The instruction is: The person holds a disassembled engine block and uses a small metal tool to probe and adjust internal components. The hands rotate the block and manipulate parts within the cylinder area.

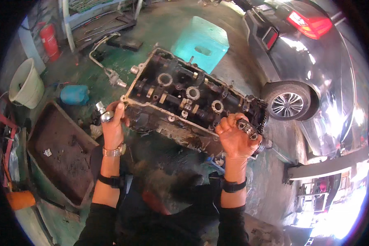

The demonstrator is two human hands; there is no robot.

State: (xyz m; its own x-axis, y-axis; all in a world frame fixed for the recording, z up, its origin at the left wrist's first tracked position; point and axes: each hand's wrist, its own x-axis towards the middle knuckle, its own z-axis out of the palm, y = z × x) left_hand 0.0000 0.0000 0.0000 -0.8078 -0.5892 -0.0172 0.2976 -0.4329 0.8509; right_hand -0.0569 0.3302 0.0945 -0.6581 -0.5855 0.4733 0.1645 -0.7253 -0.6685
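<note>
An oily engine cylinder head [170,119] lies before me, its open top showing camshafts, pale round rings and a timing chain [263,110] at the right end. My left hand [114,129] is closed at its near left corner, around a chrome socket wrench [105,115] whose socket points up and away; the handle is hidden in the palm. Over the right end, my right hand [235,139] is turned palm up with curled fingers. It grips a dark metal camshaft bearing cap [247,129] with round holes, held above the near rim.
A turquoise plastic crate [201,43] stands just beyond the cylinder head. On the left are a rusty tray [61,156], a blue jug [74,95], a pale bucket [28,86] and a fire extinguisher [49,41]. A dark car [311,69] is parked at right, above a lift arm [328,167].
</note>
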